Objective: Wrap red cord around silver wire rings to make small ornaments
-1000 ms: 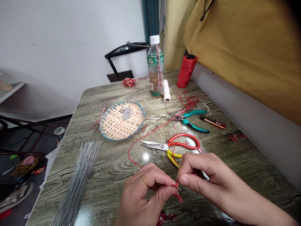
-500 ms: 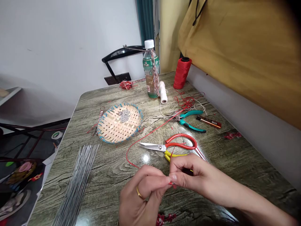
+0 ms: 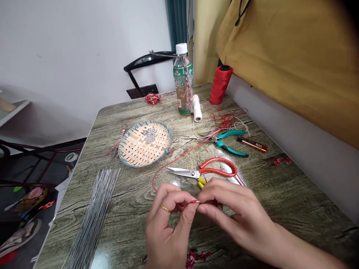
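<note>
My left hand [image 3: 171, 220] pinches a short red thread-wrapped wire [image 3: 195, 201] between thumb and fingers, its pale tip pointing right. Close against that tip, my right hand [image 3: 237, 209] has its thumb and fingers drawn together on the piece; its inner fingers are partly hidden. A red thread [image 3: 179, 157] runs from a loose tangle [image 3: 224, 120] down to my left hand. Just beyond the hands lie red-handled scissors [image 3: 203, 170], blades to the left. Yellow handles [image 3: 201, 182] show partly under my right hand. Small dark-pink thread flowers [image 3: 196, 258] lie below my hands.
A bundle of thin metal wires [image 3: 94, 216] lies at left. Behind stand a woven bamboo basket [image 3: 137, 153] with silvery beads, a bottle [image 3: 183, 82], a white thread roll [image 3: 197, 108] and a red thread spool [image 3: 221, 85]. Green-handled pliers [image 3: 228, 142] and a narrow box [image 3: 251, 144] lie right.
Both hands have moved slightly up, and the fingers have shifted so the red wrapped piece and its pale tip now show. The view has shifted slightly.
</note>
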### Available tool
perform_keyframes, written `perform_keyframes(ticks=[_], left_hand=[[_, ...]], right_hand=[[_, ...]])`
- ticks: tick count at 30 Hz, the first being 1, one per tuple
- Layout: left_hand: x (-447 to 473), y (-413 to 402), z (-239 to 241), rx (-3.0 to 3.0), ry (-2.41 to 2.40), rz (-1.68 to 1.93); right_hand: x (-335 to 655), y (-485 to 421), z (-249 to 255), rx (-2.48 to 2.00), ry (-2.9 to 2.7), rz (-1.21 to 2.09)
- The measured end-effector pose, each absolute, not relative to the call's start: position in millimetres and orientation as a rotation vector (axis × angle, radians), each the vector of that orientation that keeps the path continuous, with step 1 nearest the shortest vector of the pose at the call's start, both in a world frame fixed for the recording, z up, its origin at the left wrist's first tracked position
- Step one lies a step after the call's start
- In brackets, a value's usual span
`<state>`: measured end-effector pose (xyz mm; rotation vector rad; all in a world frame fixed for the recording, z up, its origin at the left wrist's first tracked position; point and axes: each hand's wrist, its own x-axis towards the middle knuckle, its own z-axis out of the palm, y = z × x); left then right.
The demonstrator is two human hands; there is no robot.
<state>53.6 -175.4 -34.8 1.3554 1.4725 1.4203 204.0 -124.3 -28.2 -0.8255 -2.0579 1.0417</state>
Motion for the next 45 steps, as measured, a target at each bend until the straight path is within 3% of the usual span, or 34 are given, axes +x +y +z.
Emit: perform_keyframes(ticks=[6,15,27,37,43,45], left_hand=[[50.1,-170.3,-27.1,0.779,1.222,1.195],[52.0,-168.3,-28.6,0.459,1.075,1.145],[50.4,-168.8,-30.8,0.830,1.211,1.230],[48.7,-169.5,-29.8,0.709,1.282,1.351],[40.8,-168.4,-33.5,0.733,1.408,1.487],[39.5,-169.0,-35.7,0.746,1.466,1.475]], right_hand=[[208.6,-120.5,-38.0,-0.808,-2.057,0.977],[206.2,-126.3,-46.7,-0.621,-2.246,0.202],[208.5,-127.0,-37.5,-0.672,-2.216,0.331],[203.0,-123.1,-24.4,-0.782,-2.039,1.035],[224.7,-114.2,-14.6,-0.657,-1.498,2.100],[236.1,-104.7,-10.2,-0.636,-1.263,2.148]])
